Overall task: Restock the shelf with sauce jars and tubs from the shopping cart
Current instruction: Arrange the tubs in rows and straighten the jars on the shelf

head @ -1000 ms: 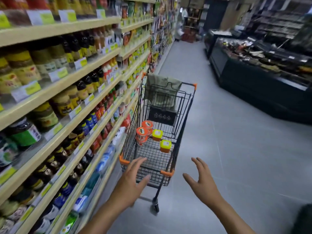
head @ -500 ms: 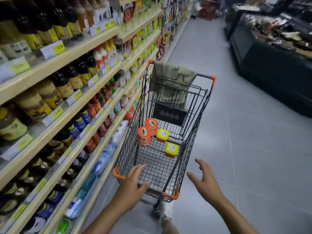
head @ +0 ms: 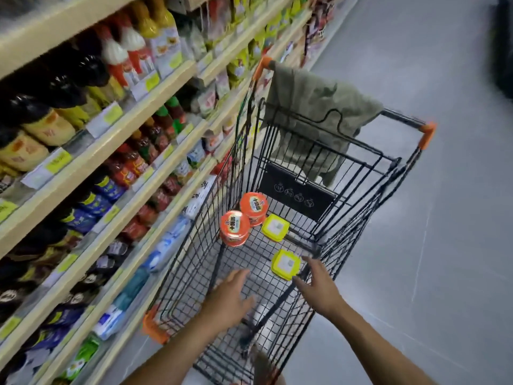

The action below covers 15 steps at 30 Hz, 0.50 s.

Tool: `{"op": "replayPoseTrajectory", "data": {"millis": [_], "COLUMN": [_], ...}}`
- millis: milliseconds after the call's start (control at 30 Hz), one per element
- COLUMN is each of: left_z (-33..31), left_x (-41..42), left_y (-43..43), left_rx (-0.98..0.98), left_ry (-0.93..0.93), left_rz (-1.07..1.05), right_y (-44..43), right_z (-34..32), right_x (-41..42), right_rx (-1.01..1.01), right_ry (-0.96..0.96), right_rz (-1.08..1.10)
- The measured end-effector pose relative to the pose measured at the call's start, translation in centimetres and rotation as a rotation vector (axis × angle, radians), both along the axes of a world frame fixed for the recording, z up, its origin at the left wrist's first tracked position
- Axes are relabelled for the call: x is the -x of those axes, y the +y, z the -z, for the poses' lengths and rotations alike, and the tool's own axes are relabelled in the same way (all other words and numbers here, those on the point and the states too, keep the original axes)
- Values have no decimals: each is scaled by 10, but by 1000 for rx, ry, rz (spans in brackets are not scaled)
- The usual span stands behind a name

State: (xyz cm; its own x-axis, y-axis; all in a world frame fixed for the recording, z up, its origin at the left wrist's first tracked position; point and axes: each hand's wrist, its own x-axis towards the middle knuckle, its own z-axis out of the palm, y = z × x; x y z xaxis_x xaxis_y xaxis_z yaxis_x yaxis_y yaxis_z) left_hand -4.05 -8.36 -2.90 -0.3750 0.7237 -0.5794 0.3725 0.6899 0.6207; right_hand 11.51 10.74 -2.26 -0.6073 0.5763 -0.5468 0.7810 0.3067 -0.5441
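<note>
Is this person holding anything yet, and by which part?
Nothing is held. The left hand and right hand reach open into the cart; the right is beside the nearer yellow-lidded tub, with no grip on it.

Two bare arms reach forward, both grips spread and holding nothing.
The left grip (head: pixel 227 298) lies palm down, fingers straight and close together, pointing to the far side, slightly blurred; the left forearm (head: pixel 172 354) runs in from the near left. The right grip (head: pixel 319 287) hangs just right of it, not touching, fingers splayed and lightly bent, thumb out to the left; the right forearm (head: pixel 383 345) comes in from the near right.
</note>
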Motion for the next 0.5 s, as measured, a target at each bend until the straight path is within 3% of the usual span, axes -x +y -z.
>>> {"op": "replayPoseTrajectory", "data": {"millis": [500], "left_z": [144], "left_x": [-14], "left_y": [135], "left_rx": [342], "left_ry": [28], "left_rz": [70], "right_y": [140], "right_z": [142], "right_x": [105], "right_rx": [22], "right_ry": [-271], "right_rz": [-223]}}
